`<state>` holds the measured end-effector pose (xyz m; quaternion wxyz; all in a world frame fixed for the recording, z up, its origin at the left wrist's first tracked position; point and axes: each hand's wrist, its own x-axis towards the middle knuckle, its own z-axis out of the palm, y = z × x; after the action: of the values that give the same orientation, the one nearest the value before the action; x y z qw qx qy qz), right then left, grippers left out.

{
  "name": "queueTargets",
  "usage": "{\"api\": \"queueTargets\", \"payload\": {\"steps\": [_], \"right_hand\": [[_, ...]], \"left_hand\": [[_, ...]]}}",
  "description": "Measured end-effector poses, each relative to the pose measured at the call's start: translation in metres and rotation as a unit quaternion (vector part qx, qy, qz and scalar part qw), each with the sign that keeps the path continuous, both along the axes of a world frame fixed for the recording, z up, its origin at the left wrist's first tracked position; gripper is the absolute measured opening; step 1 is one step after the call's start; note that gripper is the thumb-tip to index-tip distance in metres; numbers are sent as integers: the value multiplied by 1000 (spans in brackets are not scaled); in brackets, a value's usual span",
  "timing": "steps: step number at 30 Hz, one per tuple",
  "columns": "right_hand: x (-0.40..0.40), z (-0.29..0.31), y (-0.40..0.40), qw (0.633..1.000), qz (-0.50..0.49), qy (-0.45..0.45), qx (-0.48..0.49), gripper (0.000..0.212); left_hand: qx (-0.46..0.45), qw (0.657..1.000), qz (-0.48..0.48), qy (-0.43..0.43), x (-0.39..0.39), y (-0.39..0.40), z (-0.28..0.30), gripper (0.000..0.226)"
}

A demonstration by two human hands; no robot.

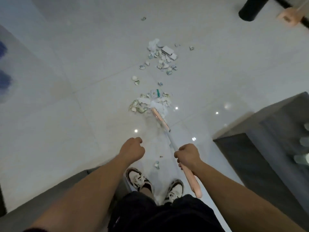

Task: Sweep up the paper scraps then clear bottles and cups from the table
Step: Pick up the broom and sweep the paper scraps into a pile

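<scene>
My right hand grips the pink handle of a broom. The broom slants up and left, and its head rests against a near pile of paper scraps on the pale tiled floor. A second, larger pile of scraps lies farther off, with loose bits between the piles and one scrap near my shoes. My left hand hangs in front of me with curled fingers and holds nothing. At the right, blurred cups or bottles stand on a dark table.
A pink dustpan and a black cylindrical leg stand at the top right. A grey edge, perhaps a sofa, runs along the lower left. A blue-patterned surface lies at the far left. My shoes stand below the hands.
</scene>
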<state>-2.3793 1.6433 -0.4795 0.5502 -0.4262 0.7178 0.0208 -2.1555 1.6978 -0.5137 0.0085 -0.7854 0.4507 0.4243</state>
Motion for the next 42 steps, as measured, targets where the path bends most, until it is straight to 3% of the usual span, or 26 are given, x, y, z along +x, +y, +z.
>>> {"api": "queueTargets", "payload": {"steps": [6, 13, 18, 23, 26, 28, 30, 36, 42], "right_hand": [[-51, -16, 64, 971, -237, -25, 19, 20], [-57, -59, 117, 888, -433, -138, 67, 9], [-68, -54, 140, 859, -462, -205, 83, 14], [-56, -43, 162, 846, -492, -184, 93, 7], [-40, -46, 167, 839, -507, -174, 90, 14], [-31, -48, 168, 825, -530, -170, 98, 5], [-23, -55, 167, 801, -563, -167, 117, 11], [42, -63, 140, 785, -571, -171, 168, 9], [162, -68, 45, 785, -565, -192, 166, 8]], "left_hand": [[-27, 990, -139, 26, -57, -1, 10, 48], [28, 967, -253, -10, -85, 70, 13, 50], [42, 953, -292, -67, -88, 83, 14, 53], [24, 940, -333, -73, -113, 66, 17, 52], [6, 930, -360, -72, -126, 50, 20, 52], [-3, 923, -379, -71, -127, 38, 22, 52], [-10, 922, -381, -67, -121, 25, 22, 52], [2, 937, -344, -53, -70, -25, 11, 51], [5, 936, -349, -38, 22, -119, -19, 50]]}}
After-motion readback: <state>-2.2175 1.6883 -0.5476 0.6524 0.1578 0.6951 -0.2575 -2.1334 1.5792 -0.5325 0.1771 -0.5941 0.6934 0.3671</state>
